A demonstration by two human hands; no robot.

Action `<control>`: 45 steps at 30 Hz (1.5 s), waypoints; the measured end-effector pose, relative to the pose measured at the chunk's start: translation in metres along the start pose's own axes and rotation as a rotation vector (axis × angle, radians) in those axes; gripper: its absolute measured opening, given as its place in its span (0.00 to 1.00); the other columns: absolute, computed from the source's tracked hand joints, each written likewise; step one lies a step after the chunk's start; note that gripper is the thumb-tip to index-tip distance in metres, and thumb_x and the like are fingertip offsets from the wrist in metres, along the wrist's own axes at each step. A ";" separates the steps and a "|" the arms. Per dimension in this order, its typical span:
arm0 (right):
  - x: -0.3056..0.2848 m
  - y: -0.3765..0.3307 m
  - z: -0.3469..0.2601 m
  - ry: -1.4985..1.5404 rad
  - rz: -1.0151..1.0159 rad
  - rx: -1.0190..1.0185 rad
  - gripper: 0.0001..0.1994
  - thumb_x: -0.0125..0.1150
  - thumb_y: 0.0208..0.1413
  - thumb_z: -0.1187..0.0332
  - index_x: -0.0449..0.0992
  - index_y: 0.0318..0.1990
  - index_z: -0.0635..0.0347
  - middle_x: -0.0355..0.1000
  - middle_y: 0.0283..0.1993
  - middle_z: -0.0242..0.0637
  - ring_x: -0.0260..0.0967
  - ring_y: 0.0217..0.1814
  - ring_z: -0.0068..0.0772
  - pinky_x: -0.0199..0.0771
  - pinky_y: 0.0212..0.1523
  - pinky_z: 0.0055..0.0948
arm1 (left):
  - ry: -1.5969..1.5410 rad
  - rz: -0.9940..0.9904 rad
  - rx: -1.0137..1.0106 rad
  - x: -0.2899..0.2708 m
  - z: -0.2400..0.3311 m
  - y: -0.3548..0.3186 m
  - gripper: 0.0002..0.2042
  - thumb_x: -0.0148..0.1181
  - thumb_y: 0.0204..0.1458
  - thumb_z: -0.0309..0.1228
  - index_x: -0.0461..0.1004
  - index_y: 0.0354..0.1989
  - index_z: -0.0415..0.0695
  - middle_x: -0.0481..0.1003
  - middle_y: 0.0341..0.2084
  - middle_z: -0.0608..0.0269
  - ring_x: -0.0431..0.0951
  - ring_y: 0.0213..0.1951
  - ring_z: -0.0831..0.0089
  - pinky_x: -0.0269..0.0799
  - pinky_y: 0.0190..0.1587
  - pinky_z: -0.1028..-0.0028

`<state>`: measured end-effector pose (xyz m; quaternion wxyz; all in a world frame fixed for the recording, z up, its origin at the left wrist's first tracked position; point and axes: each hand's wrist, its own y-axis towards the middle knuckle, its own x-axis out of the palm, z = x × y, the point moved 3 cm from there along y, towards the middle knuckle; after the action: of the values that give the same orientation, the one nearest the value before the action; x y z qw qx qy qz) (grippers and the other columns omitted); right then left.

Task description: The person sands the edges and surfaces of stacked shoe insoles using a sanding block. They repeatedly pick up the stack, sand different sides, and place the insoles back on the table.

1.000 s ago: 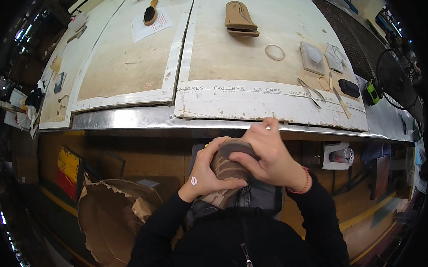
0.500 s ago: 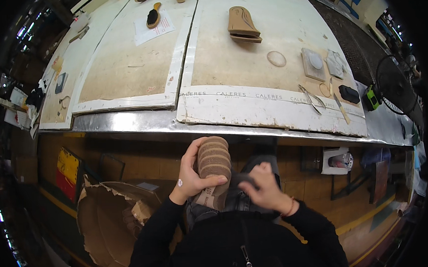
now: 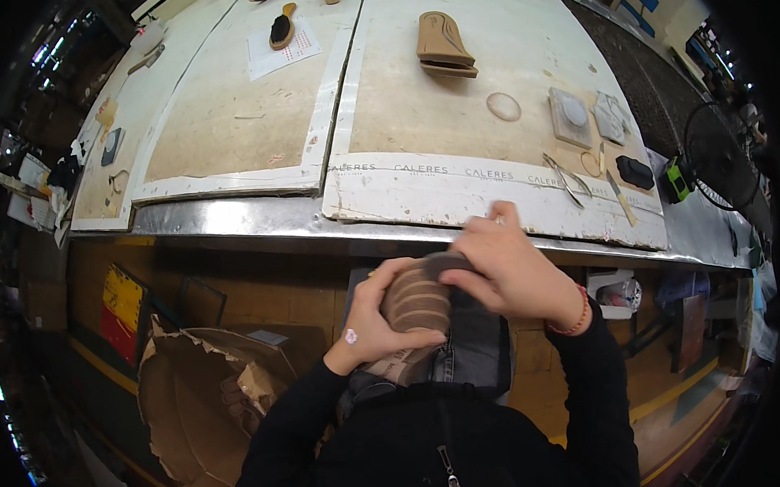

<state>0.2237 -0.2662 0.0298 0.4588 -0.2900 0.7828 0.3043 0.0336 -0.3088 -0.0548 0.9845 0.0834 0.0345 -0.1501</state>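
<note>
My left hand [image 3: 372,328] is closed around a brown shoe sole [image 3: 417,302] with a rounded end and tan bands across it, held above my lap. A printed pale strip shows near its lower end. My right hand [image 3: 507,264] grips a dark grey pad [image 3: 447,263], which touches or overlaps the sole's far rounded end. The pad is blurred, and its exact kind cannot be made out.
The worktable [image 3: 226,146] bears a wooden brush [image 3: 283,29], a pair of tan soles [image 3: 443,45], a clear disc [image 3: 504,107], pincers [image 3: 567,181] and a knife [image 3: 621,198]. A torn cardboard box [image 3: 182,404] stands at lower left; a fan [image 3: 722,155] is at right.
My right hand has moved up and forward with the dark pad, from beside the sole to its far end. My left hand and the sole have shifted slightly right.
</note>
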 end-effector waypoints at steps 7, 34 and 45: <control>0.004 -0.009 0.001 0.206 0.186 0.142 0.10 0.64 0.56 0.61 0.75 0.35 0.59 0.65 0.24 0.35 0.62 0.31 0.38 0.55 0.50 0.40 | -0.057 -0.037 -0.034 -0.005 0.001 0.005 0.43 0.82 0.28 0.43 0.68 0.55 0.38 0.76 0.45 0.56 0.77 0.47 0.68 0.70 0.53 0.69; 0.064 -0.033 -0.008 0.321 0.339 0.235 0.09 0.65 0.56 0.66 0.76 0.35 0.62 0.65 0.24 0.36 0.57 0.28 0.37 0.55 0.45 0.35 | -0.220 0.085 -0.101 -0.019 -0.018 -0.007 0.44 0.82 0.29 0.37 0.65 0.59 0.38 0.73 0.48 0.58 0.74 0.51 0.70 0.69 0.55 0.69; 0.057 0.003 -0.013 0.432 0.596 0.186 0.07 0.66 0.52 0.71 0.76 0.34 0.65 0.70 0.28 0.41 0.64 0.30 0.44 0.60 0.37 0.36 | -0.215 0.044 -0.056 -0.016 -0.013 -0.005 0.45 0.81 0.30 0.35 0.63 0.59 0.39 0.72 0.51 0.57 0.72 0.52 0.70 0.68 0.56 0.69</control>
<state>0.1913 -0.2842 -0.0156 0.1989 -0.0642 0.9358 0.2837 0.0167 -0.3063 -0.0668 0.9876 0.0401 -0.0692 -0.1354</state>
